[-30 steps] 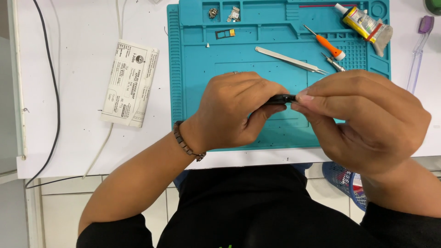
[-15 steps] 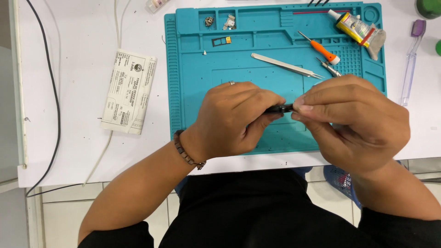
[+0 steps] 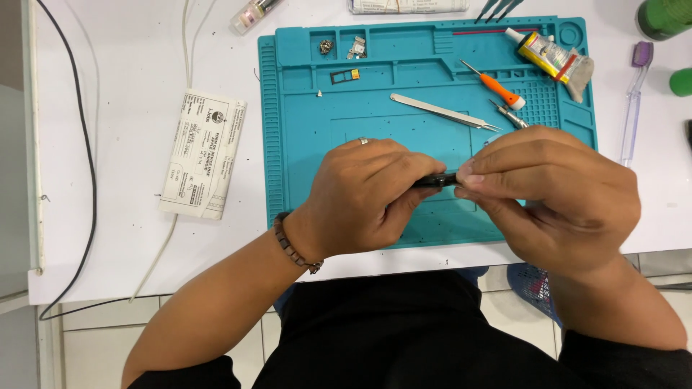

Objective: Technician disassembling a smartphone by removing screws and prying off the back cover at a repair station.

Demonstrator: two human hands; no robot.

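Both hands meet at frame centre over the teal work mat (image 3: pixel 303 144). Left hand (image 3: pixel 364 194) & right hand (image 3: pixel 548 194) are each pinched on a small dark part (image 3: pixel 437 179), held between them just above the mat. Tweezers (image 3: pixel 443 112) & orange screwdriver (image 3: pixel 497 86) lie upper right; paper leaflet (image 3: pixel 203 153) at left.
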